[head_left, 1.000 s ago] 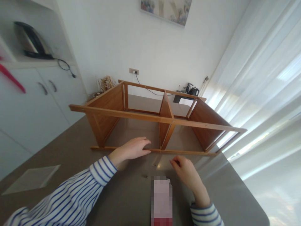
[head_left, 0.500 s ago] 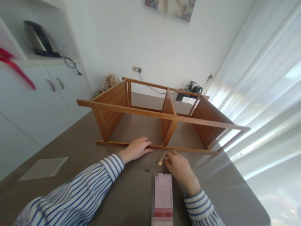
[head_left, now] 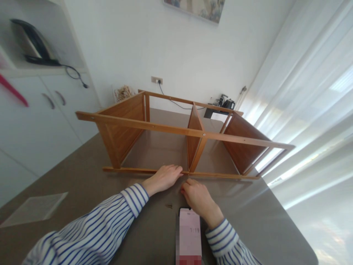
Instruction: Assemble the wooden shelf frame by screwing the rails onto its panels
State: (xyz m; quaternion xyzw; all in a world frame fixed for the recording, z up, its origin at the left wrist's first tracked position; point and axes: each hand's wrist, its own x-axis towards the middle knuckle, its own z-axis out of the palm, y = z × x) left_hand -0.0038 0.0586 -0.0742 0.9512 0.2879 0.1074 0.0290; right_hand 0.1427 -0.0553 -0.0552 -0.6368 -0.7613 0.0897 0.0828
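A wooden shelf frame (head_left: 154,127) lies on its side across the table. My left hand (head_left: 165,177) grips its near lower rail just left of the middle shelf panel (head_left: 194,136), fingers curled over the wood. Just below that joint is my right hand (head_left: 198,197), its thumb and fingers pinched together. Whatever is in the pinch is too small or hidden to make out. A few small screws (head_left: 169,206) lie on the table to the left of my right hand. Under my right wrist, a lit phone (head_left: 190,232) rests on the tabletop.
A clear plastic bag (head_left: 35,209) lies on the brown table (head_left: 242,221) at left. An electric kettle (head_left: 33,44) stands in the cabinet niche. Sheer curtains (head_left: 311,92) hang at right. A cord runs from the wall socket (head_left: 157,80) behind the frame.
My right hand has moved left and closer to my left hand. My left hand has shifted slightly right, its fingers now more curled on the rail. A small shiny piece by my right fingers no longer shows.
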